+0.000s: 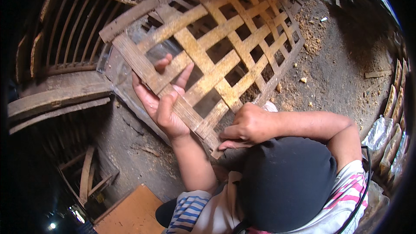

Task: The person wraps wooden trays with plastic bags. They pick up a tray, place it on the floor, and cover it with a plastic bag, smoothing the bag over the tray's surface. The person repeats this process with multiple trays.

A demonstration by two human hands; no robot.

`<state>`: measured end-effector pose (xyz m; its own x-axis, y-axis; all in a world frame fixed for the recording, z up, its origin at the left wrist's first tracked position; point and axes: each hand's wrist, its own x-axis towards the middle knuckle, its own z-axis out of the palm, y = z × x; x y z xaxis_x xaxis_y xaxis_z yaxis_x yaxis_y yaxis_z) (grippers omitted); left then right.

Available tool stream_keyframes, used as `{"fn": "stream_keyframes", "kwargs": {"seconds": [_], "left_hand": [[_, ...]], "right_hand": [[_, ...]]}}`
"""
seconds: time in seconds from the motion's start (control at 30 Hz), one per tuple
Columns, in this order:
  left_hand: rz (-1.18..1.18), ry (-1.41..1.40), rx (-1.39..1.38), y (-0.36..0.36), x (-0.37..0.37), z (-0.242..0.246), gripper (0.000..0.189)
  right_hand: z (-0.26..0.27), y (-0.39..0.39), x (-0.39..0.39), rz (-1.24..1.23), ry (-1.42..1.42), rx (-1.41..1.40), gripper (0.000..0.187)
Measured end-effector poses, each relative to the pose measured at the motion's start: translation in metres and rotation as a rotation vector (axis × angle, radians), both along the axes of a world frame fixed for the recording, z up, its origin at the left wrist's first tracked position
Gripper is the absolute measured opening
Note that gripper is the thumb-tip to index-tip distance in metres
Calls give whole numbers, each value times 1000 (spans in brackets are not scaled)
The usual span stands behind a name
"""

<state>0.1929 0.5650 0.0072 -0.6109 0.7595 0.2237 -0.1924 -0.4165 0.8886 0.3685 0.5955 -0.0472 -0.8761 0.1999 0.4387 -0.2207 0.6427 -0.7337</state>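
Note:
A woven lattice panel (229, 92) of flat bamboo or wooden strips, edged by wooden rails, slants across the view. Around its near end rail (138, 65) my left hand (170, 118) is closed, thumb on top and fingers beneath; some fingertips show through the openings. My right hand (252, 123) is bent at the near right corner, its thumb and fingers against the end of the rail. Part of what the right fingers touch is hidden behind the hand. Clear plastic sheeting (122, 68) shows below the panel's left end.
A slatted wooden rack (61, 68) stands left, beside a thick wooden beam (55, 94). Crumbs (312, 40) litter the dark floor. Long pieces in clear plastic (378, 136) line the right side. An orange board (130, 211) lies below. Dark headwear (286, 182) fills the lower foreground.

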Motion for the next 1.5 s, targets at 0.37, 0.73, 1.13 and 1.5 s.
{"fn": "stream_keyframes", "kwargs": {"seconds": [0.37, 0.73, 1.13, 1.5], "left_hand": [[16, 59, -46, -9, 3, -1, 94], [61, 176, -37, -11, 3, -1, 95], [123, 309, -37, -6, 4, -6, 90], [89, 406, -83, -5, -12, -24, 98]], "right_hand": [[48, 94, -28, -535, 293, 314, 65], [34, 143, -77, -500, 146, 502, 77], [22, 160, -69, -516, 235, 537, 68], [-152, 355, 72, -1696, -733, 686, 45]]}}
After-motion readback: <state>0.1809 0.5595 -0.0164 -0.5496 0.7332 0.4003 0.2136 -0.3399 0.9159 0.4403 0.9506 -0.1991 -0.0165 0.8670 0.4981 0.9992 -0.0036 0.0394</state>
